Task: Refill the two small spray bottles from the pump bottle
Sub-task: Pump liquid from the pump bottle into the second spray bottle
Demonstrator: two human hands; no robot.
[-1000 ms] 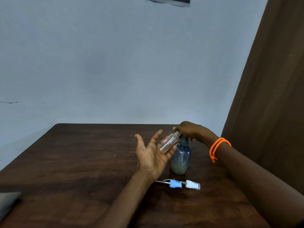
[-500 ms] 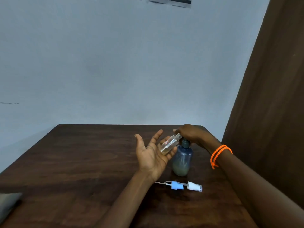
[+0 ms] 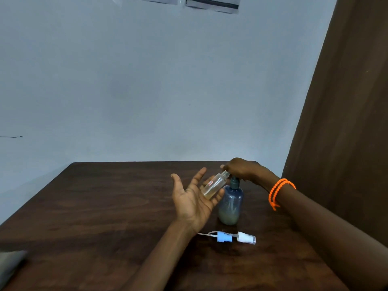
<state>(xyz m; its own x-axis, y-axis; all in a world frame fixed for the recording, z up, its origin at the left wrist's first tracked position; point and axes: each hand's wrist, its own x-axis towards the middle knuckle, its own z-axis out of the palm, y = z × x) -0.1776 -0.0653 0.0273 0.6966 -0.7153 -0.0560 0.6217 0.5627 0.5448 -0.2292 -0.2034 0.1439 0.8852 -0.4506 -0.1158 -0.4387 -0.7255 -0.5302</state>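
Left hand spread palm-up, cradling spray bottle; right hand seemingly presses pump bottle.

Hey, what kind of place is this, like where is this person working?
Probably a plain indoor room, a home or small workspace rather than a lab. A dark wooden table stands against a bare pale blue wall, with a brown curtain on the right and papers stuck up high.

Left hand raised palm-up, fingers straight and spread, forearm angled in from below. Right hand curled knuckles-up, pressing downward; right forearm extends in from the lower right.
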